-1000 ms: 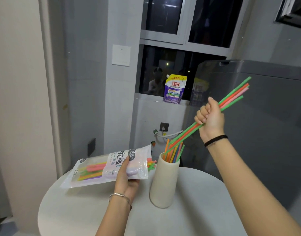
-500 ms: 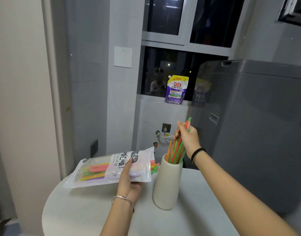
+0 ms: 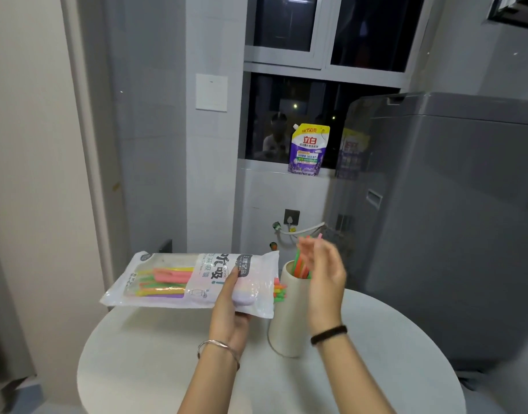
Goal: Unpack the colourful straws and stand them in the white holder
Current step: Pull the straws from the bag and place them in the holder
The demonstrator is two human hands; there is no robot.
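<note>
A white holder [image 3: 286, 327] stands on the round white table [image 3: 155, 360], with several colourful straws [image 3: 300, 262] upright in it. My right hand [image 3: 325, 276] hovers in front of the holder's right side, fingers spread, blurred, holding nothing. My left hand [image 3: 229, 306] grips a clear plastic straw packet [image 3: 179, 282] held level above the table, just left of the holder. More pink, yellow, green and purple straws lie inside the packet, and some straw ends [image 3: 279, 291] stick out of its right end.
A grey washing machine [image 3: 453, 222] stands right behind the table. A purple detergent pouch [image 3: 307, 150] sits on the window sill. A wall socket with a white cable [image 3: 292, 218] is behind the holder. A wall rises to the left.
My right hand lowered a bunch of straws into the holder, let go of them and opened. The packet in my left hand stayed in place.
</note>
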